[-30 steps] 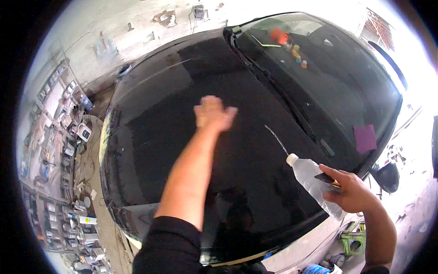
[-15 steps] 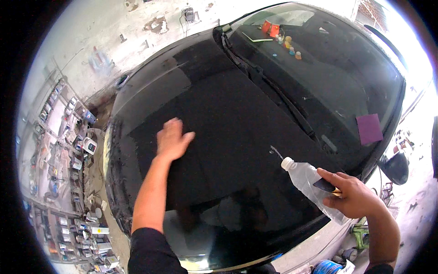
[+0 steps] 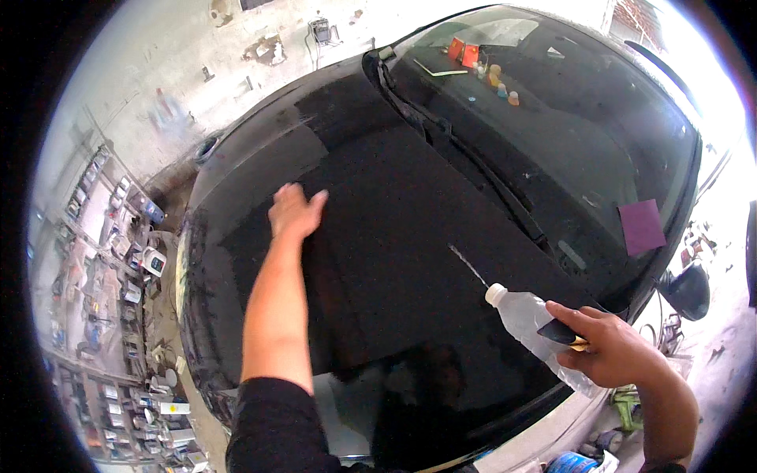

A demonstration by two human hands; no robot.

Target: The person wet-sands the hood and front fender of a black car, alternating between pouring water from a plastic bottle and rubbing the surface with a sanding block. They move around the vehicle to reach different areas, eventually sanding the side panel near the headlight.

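My left hand [image 3: 296, 211] is spread over the black car hood [image 3: 378, 205] left of middle, thumb apart and nothing held; it looks to be on the surface. My right hand [image 3: 599, 347] grips a clear plastic bottle [image 3: 520, 315] with a white cap, along with a dark, flat pad [image 3: 557, 332] with a yellowish edge. A thin stream of clear liquid shoots from the cap toward the middle of the hood. Part of the hood looks wet and glossy, part duller.
The windshield [image 3: 576, 118] and wipers lie beyond, with a purple square sheet [image 3: 641, 226] at lower right. A side mirror [image 3: 683, 292] juts out right. Cluttered shelves [image 3: 95, 315] stand left, a stained wall [image 3: 173, 63] behind. A green metal object [image 3: 627, 410] sits below right.
My left hand has swept leftward across the hood, then slightly away from me. My right hand and bottle have shifted slightly lower in view, with liquid still squirting out.
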